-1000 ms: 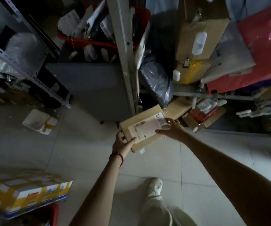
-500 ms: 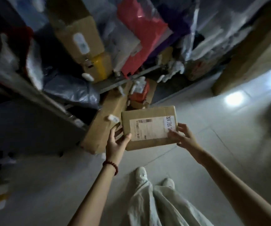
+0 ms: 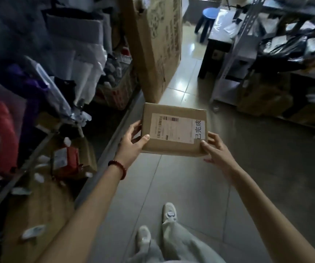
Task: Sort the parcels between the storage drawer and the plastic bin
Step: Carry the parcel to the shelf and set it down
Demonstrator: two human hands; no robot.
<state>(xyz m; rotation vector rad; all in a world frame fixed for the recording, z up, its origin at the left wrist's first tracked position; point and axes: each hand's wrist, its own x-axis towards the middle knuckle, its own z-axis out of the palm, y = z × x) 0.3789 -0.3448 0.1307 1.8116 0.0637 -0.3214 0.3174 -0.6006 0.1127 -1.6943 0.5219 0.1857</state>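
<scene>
A flat brown cardboard parcel (image 3: 173, 147) with a white shipping label on top is held level in front of me, above the tiled floor. My left hand (image 3: 132, 143) grips its left edge, thumb on top and fingers underneath. At the parcel's lower right corner my right hand (image 3: 216, 151) holds on, thumb pressed on top and fingers under and beside it. No storage drawer or plastic bin shows clearly in this view.
Shelves crammed with bagged parcels (image 3: 39, 82) and boxes run along the left. A tall cardboard box (image 3: 156, 40) stands ahead. At right is a metal rack (image 3: 247, 44) with more packages, and a blue stool (image 3: 207, 18) beyond. A tiled aisle lies between.
The parcel came away from the left shelf and is now carried in both hands. My view swung right, from the shelf to the aisle between the racks.
</scene>
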